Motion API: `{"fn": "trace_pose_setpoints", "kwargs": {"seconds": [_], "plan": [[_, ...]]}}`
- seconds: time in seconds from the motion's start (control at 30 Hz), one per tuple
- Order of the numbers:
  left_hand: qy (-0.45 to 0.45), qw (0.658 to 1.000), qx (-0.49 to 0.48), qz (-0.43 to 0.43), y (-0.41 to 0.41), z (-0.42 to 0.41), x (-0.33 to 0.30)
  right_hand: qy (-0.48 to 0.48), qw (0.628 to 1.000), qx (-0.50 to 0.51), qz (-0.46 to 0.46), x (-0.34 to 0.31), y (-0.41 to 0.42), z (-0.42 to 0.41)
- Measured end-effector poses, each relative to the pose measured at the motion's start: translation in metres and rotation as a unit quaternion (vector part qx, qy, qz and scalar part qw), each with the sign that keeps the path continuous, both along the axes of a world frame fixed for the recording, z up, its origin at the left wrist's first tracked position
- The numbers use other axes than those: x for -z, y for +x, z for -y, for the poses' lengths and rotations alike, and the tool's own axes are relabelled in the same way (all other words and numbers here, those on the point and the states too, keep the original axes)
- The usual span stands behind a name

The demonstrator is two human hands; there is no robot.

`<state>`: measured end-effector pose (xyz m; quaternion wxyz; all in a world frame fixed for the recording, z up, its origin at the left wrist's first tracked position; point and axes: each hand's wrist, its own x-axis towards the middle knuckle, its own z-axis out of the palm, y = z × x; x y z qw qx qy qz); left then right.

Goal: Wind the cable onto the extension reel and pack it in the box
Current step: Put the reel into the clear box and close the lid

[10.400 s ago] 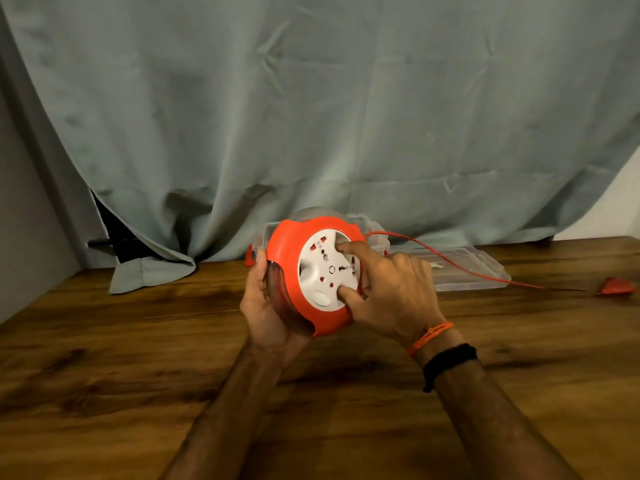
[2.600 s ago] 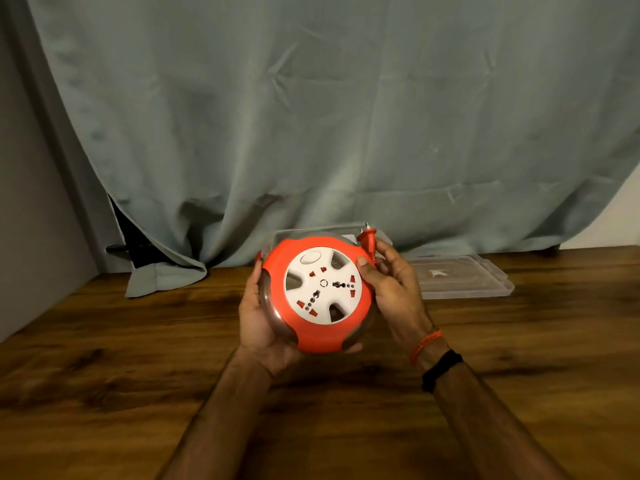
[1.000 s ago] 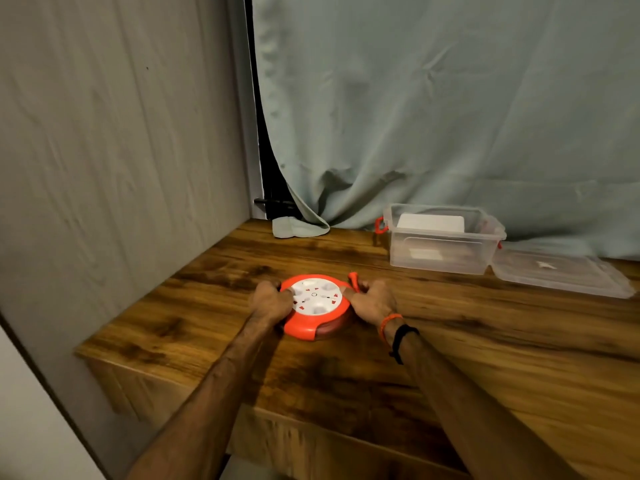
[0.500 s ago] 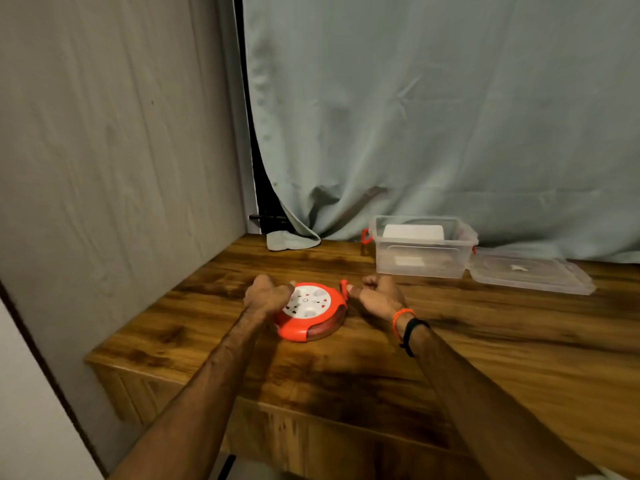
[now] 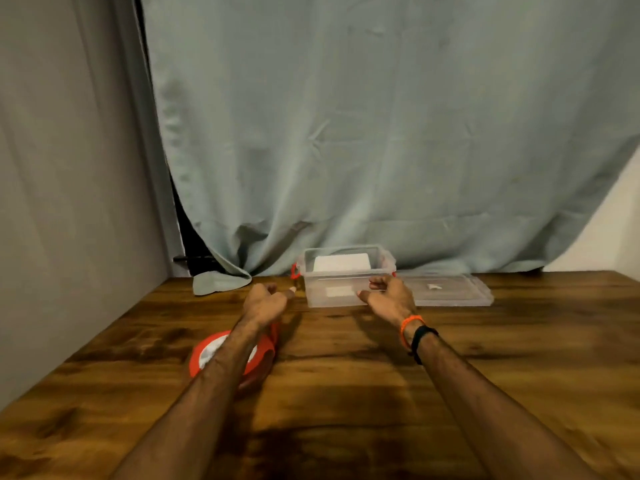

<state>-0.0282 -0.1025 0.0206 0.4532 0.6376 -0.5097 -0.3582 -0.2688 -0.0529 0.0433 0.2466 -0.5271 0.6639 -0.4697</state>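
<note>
Orange-and-white extension reel (image 5: 207,353) lies flat on the wooden counter (image 5: 346,358), front-left, partly hidden under our left forearm, which crosses over it w/o clearly touching it. Both arms stretch fwd, roughly parallel, toward the clear plastic box (image 5: 341,284) at the back of the counter, just in front of the grey-green curtain (image 5: 346,133). Left hand (image 5: 265,303) hovers to the left of the box, apart from it, back of hand up, fingers loosely curled, one fingertip poking out toward the box's orange latch (image 5: 294,271); its grip is relaxed and holds nothing that we can see. Right hand (image 5: 389,294) is at the box's near right corner, wrist turned so the thumb points left across the front wall and the fingers curl up near the rim; we can't tell whether that grip has actually closed on the box or is only touching it. Box sits upright, lid off, w/ a white rectangular item (image 5: 341,263) inside toward the back. Clear lid (image 5: 450,291) lies flat on the counter just to the right of the box. Right wrist carries an orange band (image 5: 410,323) and a black band (image 5: 424,336) side by side. Reel is outside the box, well apart from it.
</note>
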Motion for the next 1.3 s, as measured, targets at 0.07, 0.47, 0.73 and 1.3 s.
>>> {"fn": "trace_pose_setpoints", "kwargs": {"seconds": [0.07,0.47,0.73,1.3], "plan": [[-0.006,1.0,0.003,-0.001,-0.024,-0.023,-0.029,-0.013,1.0,0.026,0.001,0.0,-0.017,0.01],[0.001,0.999,-0.021,-0.031,-0.069,0.08,-0.034,-0.004,0.998,0.063,0.017,0.012,-0.078,0.116],[0.018,0.996,-0.009,-0.091,-0.079,0.133,-0.016,0.037,0.992,-0.034,0.117,0.037,-0.092,0.18],[0.02,0.982,-0.005,-0.186,-0.07,0.066,-0.027,0.011,0.981,-0.044,0.19,0.019,-0.07,0.113]]}}
